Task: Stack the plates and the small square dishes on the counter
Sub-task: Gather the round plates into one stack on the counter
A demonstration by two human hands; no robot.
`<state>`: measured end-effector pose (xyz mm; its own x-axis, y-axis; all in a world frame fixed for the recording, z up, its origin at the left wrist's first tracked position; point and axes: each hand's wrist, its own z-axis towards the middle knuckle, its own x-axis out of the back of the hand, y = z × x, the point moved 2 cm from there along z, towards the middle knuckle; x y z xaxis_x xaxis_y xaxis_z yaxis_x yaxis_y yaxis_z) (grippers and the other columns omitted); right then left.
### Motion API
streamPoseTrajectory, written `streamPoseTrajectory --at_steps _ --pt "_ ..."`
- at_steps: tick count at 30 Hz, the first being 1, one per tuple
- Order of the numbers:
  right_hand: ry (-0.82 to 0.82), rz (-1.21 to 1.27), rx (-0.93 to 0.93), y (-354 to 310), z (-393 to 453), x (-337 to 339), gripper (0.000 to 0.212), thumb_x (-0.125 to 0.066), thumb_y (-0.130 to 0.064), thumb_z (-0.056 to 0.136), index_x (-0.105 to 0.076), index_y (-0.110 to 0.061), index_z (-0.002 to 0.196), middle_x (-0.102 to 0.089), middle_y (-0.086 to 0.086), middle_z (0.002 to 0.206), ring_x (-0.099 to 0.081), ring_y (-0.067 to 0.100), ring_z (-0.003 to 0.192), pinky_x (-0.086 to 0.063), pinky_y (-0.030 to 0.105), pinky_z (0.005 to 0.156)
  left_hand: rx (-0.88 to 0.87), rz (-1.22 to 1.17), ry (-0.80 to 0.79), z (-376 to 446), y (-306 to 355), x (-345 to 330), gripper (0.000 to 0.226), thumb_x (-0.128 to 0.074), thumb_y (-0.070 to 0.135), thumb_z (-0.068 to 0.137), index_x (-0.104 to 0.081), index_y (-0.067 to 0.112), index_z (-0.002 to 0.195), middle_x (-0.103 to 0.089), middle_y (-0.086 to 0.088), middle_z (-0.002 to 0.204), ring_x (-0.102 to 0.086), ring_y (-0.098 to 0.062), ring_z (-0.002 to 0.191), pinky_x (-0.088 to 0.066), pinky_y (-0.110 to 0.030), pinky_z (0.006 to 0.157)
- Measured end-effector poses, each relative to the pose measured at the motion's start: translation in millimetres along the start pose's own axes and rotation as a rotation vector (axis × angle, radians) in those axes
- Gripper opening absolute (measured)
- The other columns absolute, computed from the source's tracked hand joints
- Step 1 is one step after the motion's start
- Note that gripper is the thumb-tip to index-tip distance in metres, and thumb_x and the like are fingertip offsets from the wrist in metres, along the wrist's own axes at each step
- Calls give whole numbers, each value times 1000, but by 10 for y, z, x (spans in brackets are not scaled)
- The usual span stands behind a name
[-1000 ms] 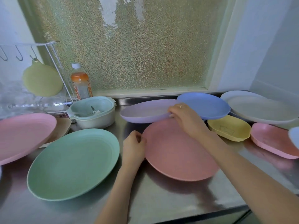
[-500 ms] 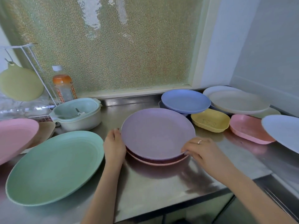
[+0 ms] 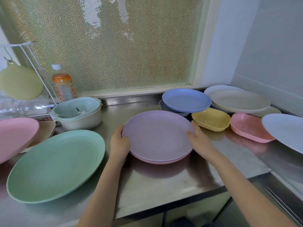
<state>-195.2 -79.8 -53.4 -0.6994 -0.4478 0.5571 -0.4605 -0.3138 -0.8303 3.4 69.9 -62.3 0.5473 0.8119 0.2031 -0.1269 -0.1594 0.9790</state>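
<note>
Settled now, purple plate nests on pink plate — hands grip rims.

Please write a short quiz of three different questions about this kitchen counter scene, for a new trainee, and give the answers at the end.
1. True or false: the purple plate lies on top of a pink plate.
2. Which colour is the small square dish nearest the right hand? A) green B) yellow C) white
3. Fill in: the left hand holds the stack at its ___ edge, beside the large green plate.

Key
1. True; only the pink rim shows under the purple plate.
2. B; a pink dish sits further right.
3. Left; the right hand holds the opposite edge.
</note>
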Motion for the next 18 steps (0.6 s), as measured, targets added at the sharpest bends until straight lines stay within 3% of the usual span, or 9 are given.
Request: streamPoseTrajectory --at_steps 2,4,7,10,14,18 --pt "15 -50 0 -30 22 -51 54 -38 -5 93 -28 -12 146 -31 1 151 -25 20 140 -25 29 107 -7 7 20 4 7 4 53 -33 -6 72 -64 15 109 -66 2 92 -60 -23 88 -46 -26 66" --pt "39 -103 63 -72 14 -62 45 -35 4 86 -47 -21 123 -48 1 127 -39 26 129 -34 30 91 -22 28 46 28 -4 -7 55 -33 -8 73 -64 15 112 -66 1 95 -61 -24 92 -45 -28 70" --pt "33 -173 69 -100 22 -41 42 -34 3 86 -50 -22 117 -52 2 120 -45 28 121 -34 30 87 -30 72 64 22 9 -18 54 -34 -8 75 -62 15 115 -63 2 95 -59 -24 93 -41 -29 76" --pt "61 -198 74 -78 50 -39 28 -35 0 86 -48 -22 97 -58 5 109 -51 26 102 -34 29 78 -39 114 54 10 26 0 56 -33 -9 77 -60 14 120 -61 1 97 -57 -24 93 -40 -29 76" --pt "89 -230 62 -44 103 -38 32 -36 2 84 -54 -12 106 -60 10 113 -45 21 92 -33 28 75 -89 218 37 12 58 8 55 -32 -11 76 -60 9 118 -60 -3 95 -54 -26 88 -38 -29 76" --pt "96 -253 49 -8 157 -29 35 -37 2 83 -55 -9 111 -61 12 114 -52 28 98 -35 29 75 -76 273 6 67 75 35 54 -32 -11 75 -60 8 117 -64 -10 101 -53 -28 87 -38 -30 75"
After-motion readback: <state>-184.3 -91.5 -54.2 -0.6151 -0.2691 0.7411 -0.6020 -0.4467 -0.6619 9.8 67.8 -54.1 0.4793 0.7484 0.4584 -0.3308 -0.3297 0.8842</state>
